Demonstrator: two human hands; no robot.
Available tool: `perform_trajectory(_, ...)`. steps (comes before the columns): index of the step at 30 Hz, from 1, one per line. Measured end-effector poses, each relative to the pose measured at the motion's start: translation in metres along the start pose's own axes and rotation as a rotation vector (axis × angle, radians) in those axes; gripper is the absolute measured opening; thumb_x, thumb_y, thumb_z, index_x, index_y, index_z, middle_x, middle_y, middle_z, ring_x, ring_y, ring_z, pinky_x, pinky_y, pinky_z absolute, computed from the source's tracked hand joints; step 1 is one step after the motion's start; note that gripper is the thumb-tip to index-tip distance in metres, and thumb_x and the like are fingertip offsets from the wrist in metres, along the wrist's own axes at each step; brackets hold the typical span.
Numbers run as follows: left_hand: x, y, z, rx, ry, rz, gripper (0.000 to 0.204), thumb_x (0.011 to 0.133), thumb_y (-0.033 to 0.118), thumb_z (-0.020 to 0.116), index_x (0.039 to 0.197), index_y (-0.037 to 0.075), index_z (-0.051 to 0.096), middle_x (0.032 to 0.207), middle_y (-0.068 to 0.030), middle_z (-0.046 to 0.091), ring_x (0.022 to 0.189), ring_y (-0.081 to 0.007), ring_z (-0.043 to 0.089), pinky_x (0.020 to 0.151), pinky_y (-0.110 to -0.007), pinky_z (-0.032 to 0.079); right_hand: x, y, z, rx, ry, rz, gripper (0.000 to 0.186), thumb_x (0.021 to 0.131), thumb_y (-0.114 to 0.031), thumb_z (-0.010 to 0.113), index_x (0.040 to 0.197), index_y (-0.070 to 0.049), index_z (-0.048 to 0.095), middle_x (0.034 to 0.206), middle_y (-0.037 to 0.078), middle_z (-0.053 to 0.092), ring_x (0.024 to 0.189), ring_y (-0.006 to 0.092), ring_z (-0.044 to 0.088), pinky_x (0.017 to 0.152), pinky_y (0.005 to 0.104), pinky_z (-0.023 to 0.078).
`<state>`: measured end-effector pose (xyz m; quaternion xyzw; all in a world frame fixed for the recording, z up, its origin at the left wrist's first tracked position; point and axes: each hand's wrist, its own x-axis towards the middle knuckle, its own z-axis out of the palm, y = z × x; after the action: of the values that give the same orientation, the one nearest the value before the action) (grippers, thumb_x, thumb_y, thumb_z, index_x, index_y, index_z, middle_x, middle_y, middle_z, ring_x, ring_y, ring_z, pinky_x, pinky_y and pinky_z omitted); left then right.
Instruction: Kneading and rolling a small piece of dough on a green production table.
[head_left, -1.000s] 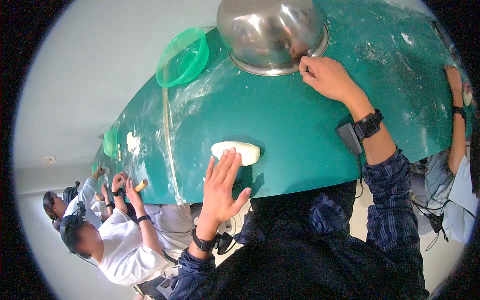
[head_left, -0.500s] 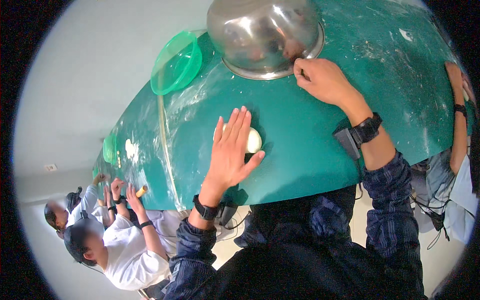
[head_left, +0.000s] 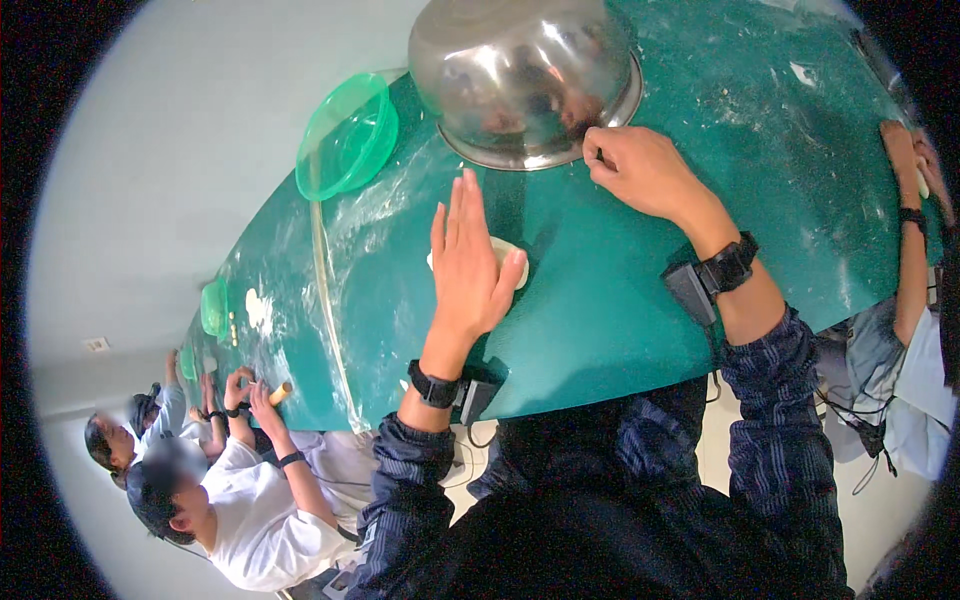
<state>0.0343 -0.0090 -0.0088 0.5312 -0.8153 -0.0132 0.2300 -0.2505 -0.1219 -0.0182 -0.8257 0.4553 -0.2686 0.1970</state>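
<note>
A pale lump of dough (head_left: 503, 247) rests on the green table (head_left: 590, 300), partly hidden under my left hand (head_left: 464, 265). That hand is open, its fingers stretched out straight and its thumb standing apart over the dough's right side. My right hand (head_left: 640, 172) is held loosely curled, with no object showing in the fingers. It lies by the near right rim of an upturned steel bowl (head_left: 520, 85); whether it touches the rim I cannot tell.
A clear green plastic basin (head_left: 350, 150) stands at the far left edge. Flour streaks the tabletop. Two people in light shirts sit on the left near a wooden rolling pin (head_left: 281, 393) and a smaller green bowl (head_left: 214, 308). Another person's hand (head_left: 897, 145) lies at the right edge.
My left hand has slid forward over the dough and turned more onto its edge, its thumb raised. The dough looks flatter. My right hand stays by the bowl.
</note>
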Motion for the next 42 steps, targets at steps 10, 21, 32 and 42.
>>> perform_trajectory(10, -0.050, 0.023, -0.031, 0.117, -0.271, -0.035, 0.087, 0.103, 0.045, 0.056, 0.173, -0.001, 0.031, 0.180, -0.0241, 0.030, 0.169, -0.0420, 0.024, 0.137, -0.060, 0.009, -0.002, -0.001, -0.003, 0.038, 0.001, -0.002, 0.012, 0.094, -0.019, 0.071, 0.097, -0.009, 0.066, 0.082, 0.014, 0.070, 0.079, 0.0380, 0.069, 0.072, 0.0522, 0.052)
perform_trajectory(21, -0.114, 0.040, -0.069, 0.057, -0.399, -0.090, 0.090, 0.104, 0.045, 0.058, 0.175, -0.002, 0.026, 0.181, -0.0255, 0.025, 0.170, -0.0440, 0.020, 0.137, -0.061, 0.007, -0.004, 0.001, 0.003, 0.056, 0.038, -0.026, 0.010, 0.095, -0.016, 0.071, 0.100, -0.009, 0.066, 0.076, 0.012, 0.065, 0.073, 0.0343, 0.065, 0.069, 0.0495, 0.050)
perform_trajectory(32, -0.095, 0.032, -0.071, 0.187, -0.511, 0.014, 0.095, 0.109, 0.058, 0.047, 0.174, -0.007, 0.022, 0.182, -0.0282, 0.022, 0.170, -0.0437, 0.018, 0.137, -0.061, 0.007, -0.002, 0.006, 0.006, 0.071, 0.038, -0.028, 0.012, 0.093, -0.016, 0.072, 0.099, -0.008, 0.065, 0.077, 0.013, 0.065, 0.074, 0.0357, 0.065, 0.068, 0.0498, 0.050)
perform_trajectory(42, -0.012, 0.006, -0.030, 0.100, -0.359, 0.138, 0.091, 0.112, 0.060, 0.037, 0.175, -0.004, 0.021, 0.182, -0.0256, 0.023, 0.170, -0.0411, 0.020, 0.137, -0.059, 0.007, -0.003, 0.002, 0.000, 0.010, 0.016, -0.011, 0.015, 0.094, -0.022, 0.068, 0.094, -0.007, 0.065, 0.089, 0.018, 0.074, 0.088, 0.0439, 0.072, 0.078, 0.0568, 0.055)
